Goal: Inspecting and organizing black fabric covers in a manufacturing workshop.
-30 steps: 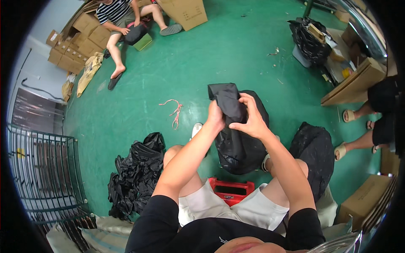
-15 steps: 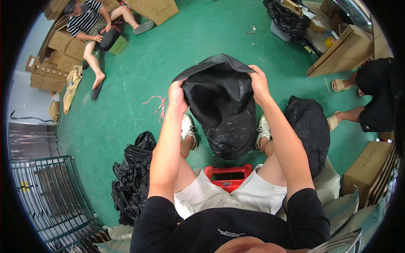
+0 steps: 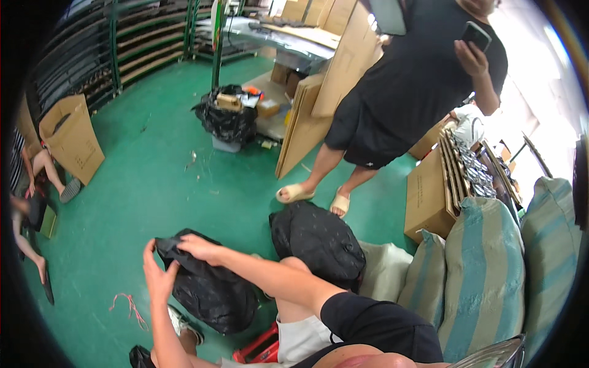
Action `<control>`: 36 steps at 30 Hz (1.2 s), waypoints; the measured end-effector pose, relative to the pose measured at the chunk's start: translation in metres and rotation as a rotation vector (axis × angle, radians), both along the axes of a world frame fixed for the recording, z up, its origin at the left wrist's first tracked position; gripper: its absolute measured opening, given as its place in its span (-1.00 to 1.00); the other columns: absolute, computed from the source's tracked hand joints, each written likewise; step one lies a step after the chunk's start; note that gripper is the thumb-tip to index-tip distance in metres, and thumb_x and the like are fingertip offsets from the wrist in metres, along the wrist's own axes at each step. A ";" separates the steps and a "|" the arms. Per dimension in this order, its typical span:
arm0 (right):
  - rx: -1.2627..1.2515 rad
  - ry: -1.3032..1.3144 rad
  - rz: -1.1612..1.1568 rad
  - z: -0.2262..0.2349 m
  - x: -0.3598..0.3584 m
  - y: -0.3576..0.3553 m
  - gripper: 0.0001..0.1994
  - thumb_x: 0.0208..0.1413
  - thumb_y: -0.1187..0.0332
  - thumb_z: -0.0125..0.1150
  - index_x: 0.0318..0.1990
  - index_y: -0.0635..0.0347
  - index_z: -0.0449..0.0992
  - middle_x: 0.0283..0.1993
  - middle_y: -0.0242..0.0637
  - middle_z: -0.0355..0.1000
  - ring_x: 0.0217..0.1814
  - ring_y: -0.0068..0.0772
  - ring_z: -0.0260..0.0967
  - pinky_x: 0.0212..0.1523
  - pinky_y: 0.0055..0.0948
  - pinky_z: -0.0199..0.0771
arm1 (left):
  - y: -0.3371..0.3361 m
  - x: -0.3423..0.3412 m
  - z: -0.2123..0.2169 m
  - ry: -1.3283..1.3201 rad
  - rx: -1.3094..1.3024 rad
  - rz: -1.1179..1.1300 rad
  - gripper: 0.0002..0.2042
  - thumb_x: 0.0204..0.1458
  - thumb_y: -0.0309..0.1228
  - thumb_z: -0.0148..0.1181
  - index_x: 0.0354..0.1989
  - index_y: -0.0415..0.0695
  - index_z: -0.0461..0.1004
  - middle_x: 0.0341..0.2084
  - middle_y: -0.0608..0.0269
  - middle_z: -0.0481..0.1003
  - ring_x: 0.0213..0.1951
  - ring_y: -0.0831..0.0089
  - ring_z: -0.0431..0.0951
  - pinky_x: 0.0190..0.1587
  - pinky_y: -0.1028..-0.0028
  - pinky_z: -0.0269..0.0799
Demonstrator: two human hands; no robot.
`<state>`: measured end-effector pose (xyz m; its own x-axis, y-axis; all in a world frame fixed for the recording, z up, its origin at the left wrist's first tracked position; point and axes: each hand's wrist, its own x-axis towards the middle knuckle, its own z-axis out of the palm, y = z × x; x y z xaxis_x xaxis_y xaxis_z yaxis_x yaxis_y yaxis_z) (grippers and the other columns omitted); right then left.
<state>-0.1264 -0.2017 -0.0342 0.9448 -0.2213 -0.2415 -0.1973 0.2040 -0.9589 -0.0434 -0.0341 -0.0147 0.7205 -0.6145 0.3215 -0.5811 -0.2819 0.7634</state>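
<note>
Swung away from straight down, the view now takes in a standing person (image 3: 405,92) far right, and the black plastic bag (image 3: 211,288) sits lower left than before. Both hands pinch its top edge: left hand (image 3: 158,276) and right hand (image 3: 197,246), fingers curled on plastic. One second black bag (image 3: 319,239) lies just right; two striped sacks (image 3: 485,270) stand near right.

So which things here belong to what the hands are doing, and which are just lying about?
In hand:
- left hand and right hand, both gripping the top of the black plastic bag

Lying about:
- second black bag, beside the knee
- pink string on the floor
- red stool underneath
- striped sacks
- cardboard box
</note>
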 end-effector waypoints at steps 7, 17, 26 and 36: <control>0.101 0.150 0.078 0.027 -0.005 0.039 -0.64 0.13 0.18 0.10 -0.02 0.23 0.46 -0.07 -0.25 0.42 0.01 -0.42 0.31 0.02 -0.40 0.34 | 0.023 -0.011 0.002 -0.053 -0.046 -0.005 -0.39 -0.26 -0.67 0.14 0.13 -0.23 0.29 -0.01 -0.09 0.41 0.08 -0.02 0.39 0.16 0.21 0.26; 0.241 -0.001 0.232 0.039 -0.062 -0.002 -0.66 -0.01 0.42 0.24 -0.02 0.26 0.47 -0.14 -0.38 0.48 -0.11 -0.52 0.42 -0.03 -0.52 0.38 | 0.011 -0.031 -0.001 -0.209 -0.118 -0.079 -0.74 -0.15 -0.55 0.07 -0.22 -0.24 0.49 -0.28 -0.01 0.53 -0.16 -0.02 0.50 -0.07 0.15 0.40; 0.087 -0.023 0.430 0.034 -0.060 -0.006 -0.93 0.01 0.49 0.19 -0.45 0.16 0.43 -0.44 -0.57 0.40 -0.34 -0.75 0.32 -0.27 -0.70 0.25 | 0.103 -0.073 -0.003 0.889 -0.312 -0.435 -0.77 0.17 -0.35 0.06 -0.23 -0.29 0.51 -0.41 0.32 0.54 -0.35 0.59 0.47 -0.25 0.55 0.37; 0.473 -0.132 0.432 0.036 -0.076 0.015 -0.79 0.21 0.27 0.11 -0.29 0.25 0.50 -0.29 -0.33 0.54 -0.31 -0.55 0.48 -0.23 -0.50 0.50 | 0.132 -0.092 0.007 1.357 -0.564 -0.335 -0.68 0.17 -0.28 0.08 -0.14 -0.35 0.49 -0.21 0.06 0.57 -0.21 0.36 0.60 -0.09 0.36 0.51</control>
